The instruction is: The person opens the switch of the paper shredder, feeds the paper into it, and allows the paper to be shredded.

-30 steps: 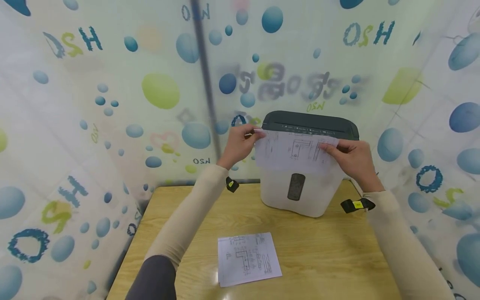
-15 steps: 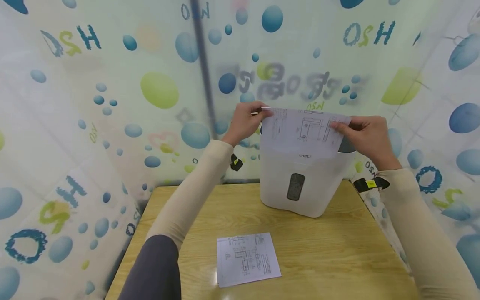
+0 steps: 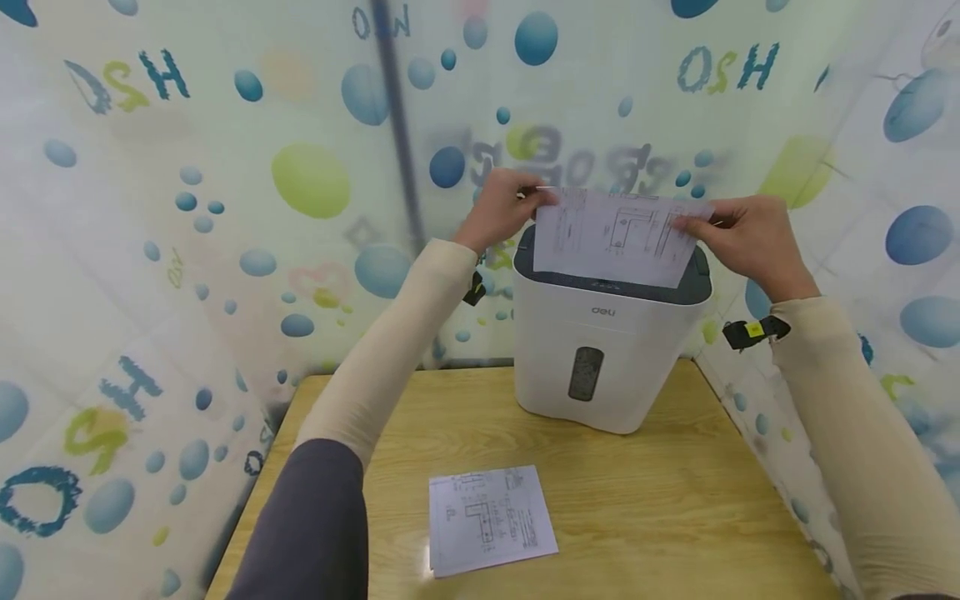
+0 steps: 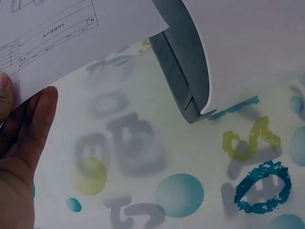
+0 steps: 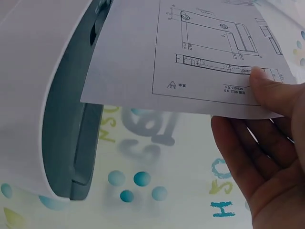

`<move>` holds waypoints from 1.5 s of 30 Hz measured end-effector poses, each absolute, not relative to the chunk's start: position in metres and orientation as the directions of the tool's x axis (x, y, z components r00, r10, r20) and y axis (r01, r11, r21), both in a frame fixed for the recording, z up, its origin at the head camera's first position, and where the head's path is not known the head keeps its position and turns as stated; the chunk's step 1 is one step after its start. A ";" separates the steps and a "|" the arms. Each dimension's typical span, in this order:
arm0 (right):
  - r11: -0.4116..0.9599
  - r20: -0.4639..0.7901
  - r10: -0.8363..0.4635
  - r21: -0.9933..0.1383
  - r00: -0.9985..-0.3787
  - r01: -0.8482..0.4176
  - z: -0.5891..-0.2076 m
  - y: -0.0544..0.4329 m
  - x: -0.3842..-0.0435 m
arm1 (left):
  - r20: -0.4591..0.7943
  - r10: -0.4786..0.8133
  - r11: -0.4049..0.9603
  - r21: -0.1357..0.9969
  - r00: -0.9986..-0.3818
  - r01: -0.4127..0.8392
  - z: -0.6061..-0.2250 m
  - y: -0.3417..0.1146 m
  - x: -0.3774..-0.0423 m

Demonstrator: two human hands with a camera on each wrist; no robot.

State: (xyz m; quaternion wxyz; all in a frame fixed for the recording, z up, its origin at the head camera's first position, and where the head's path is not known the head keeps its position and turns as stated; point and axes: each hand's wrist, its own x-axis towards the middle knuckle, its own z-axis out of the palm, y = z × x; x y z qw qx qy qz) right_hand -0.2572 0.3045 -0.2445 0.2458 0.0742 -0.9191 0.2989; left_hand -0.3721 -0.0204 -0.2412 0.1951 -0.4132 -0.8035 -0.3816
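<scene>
A sheet of paper (image 3: 611, 237) printed with a technical drawing hangs upright over the dark top of a white paper shredder (image 3: 555, 350) in the head view. My left hand (image 3: 506, 208) pinches its upper left corner, and my right hand (image 3: 750, 237) pinches the right edge between thumb and fingers. In the left wrist view the sheet's lower corner overlaps the shredder's dark rim (image 4: 186, 71). From the right wrist, the thumb of my right hand (image 5: 267, 138) lies on the printed face, fingers behind. The paper's lower edge is close over the shredder's top.
Several printed sheets (image 3: 492, 521) lie in a pile on the wooden table (image 3: 637, 517), in front of the shredder. A patterned curtain (image 3: 225, 333) surrounds the table at the back and sides.
Both hands have raised the sheet from in front of the shredder to above its top, moving slightly right. The shredder's front and logo now show. The pile on the table has stayed put.
</scene>
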 end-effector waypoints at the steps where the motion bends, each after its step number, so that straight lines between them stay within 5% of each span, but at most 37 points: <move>1: 0.817 0.494 0.007 -0.504 -0.869 -0.280 -0.243 0.306 -0.259 | 0.621 0.522 0.371 0.453 -0.585 0.811 -0.239 -0.019 -0.374; 20: 0.905 0.501 -0.077 -0.328 -0.862 -0.271 -0.230 0.325 -0.300 | 0.473 0.515 0.560 0.446 -0.715 0.699 -0.231 0.015 -0.413; 27: 0.907 0.457 -0.071 -0.340 -0.887 -0.248 -0.231 0.328 -0.315 | 0.449 0.478 0.602 0.458 -0.755 0.654 -0.233 0.022 -0.428; 45: 0.918 0.404 -0.091 -0.321 -0.910 -0.234 -0.241 0.331 -0.328 | 0.453 0.523 0.597 0.411 -0.722 0.689 -0.247 0.029 -0.440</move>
